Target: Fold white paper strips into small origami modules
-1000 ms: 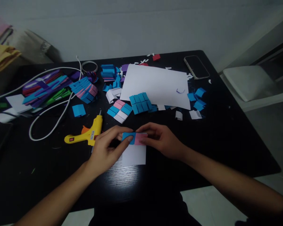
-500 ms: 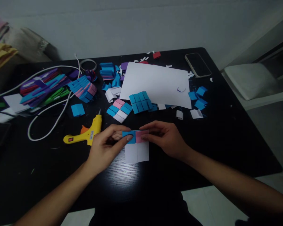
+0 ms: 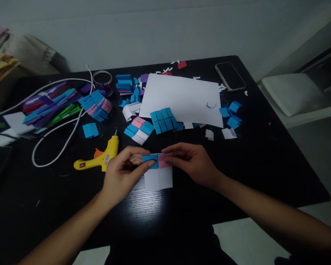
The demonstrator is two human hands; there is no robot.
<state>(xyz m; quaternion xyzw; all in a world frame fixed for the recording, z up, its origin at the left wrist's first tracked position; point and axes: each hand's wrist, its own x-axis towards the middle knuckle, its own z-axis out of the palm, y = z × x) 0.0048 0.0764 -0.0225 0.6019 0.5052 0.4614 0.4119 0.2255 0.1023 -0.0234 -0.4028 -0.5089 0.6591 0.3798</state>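
Both hands hold a small folded paper piece just above the black table. Its top strip is half blue, half pink, and two white panels hang below. My left hand pinches the blue end between thumb and fingers. My right hand pinches the pink end. A yellow glue gun lies on the table just left of my left hand.
A white sheet lies at the centre back, with blue folded squares at its near edge and more to the right. A phone is at the back right. Coloured paper strips and a white cable are on the left.
The white lower part of the paper piece now shows a centre crease and two panels. Both hands keep their pinch and have barely shifted.
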